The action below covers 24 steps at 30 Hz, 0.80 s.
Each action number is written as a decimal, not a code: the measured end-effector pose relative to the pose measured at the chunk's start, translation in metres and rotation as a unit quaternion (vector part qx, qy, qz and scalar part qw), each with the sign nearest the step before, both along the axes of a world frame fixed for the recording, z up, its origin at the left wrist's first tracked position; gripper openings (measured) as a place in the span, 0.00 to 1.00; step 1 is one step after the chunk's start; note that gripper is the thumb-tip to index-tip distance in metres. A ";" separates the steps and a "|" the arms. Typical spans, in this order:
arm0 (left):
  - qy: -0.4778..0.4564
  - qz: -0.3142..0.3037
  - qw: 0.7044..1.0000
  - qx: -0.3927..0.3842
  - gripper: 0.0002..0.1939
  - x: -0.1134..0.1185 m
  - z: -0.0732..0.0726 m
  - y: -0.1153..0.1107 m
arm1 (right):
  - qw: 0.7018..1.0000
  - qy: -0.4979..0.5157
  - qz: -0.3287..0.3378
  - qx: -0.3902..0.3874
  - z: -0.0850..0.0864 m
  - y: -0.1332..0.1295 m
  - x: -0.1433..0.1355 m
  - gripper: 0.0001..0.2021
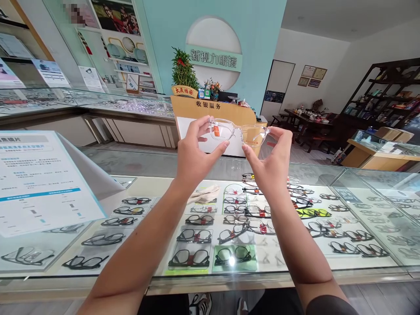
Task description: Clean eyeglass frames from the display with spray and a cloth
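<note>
A pair of clear-framed eyeglasses [238, 129] is held up in front of me, above the far side of the glass display case. My left hand [200, 151] is closed on its left end, thumb below the lens. On the other end my right hand [269, 153] pinches the frame in the same way. An orange-red sticker [216, 129] shows at the left lens. Below, the glass display case [157, 280] holds rows of mostly dark-framed glasses. A beige cloth [205, 194] lies beyond my left forearm.
A printed sign [42, 175] stands on the case at the left. Beyond is a wooden counter [213, 111] with a plant [183, 72] on it. More glass cases [131, 103] run along the left wall. At the right are a dark shelf [383, 94] and another display counter [377, 151].
</note>
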<state>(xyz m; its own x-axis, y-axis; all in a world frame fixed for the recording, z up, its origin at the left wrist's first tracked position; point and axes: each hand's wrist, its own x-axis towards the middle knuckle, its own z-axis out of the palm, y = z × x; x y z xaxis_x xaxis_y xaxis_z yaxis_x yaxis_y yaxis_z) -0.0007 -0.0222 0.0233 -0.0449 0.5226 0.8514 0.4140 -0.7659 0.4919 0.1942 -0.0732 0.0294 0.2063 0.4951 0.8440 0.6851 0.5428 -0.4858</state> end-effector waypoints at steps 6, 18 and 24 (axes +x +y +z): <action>-0.006 -0.007 1.000 0.012 0.34 -0.001 -0.001 0.003 | 1.000 -0.012 -0.006 0.017 -0.004 0.004 0.000 0.30; -0.009 0.041 0.994 0.097 0.37 0.005 -0.012 0.009 | 0.998 -0.027 0.014 0.053 -0.012 0.017 0.006 0.31; -0.005 0.091 0.987 0.131 0.38 0.008 -0.014 0.007 | 0.999 -0.010 0.020 0.040 -0.010 0.016 0.006 0.31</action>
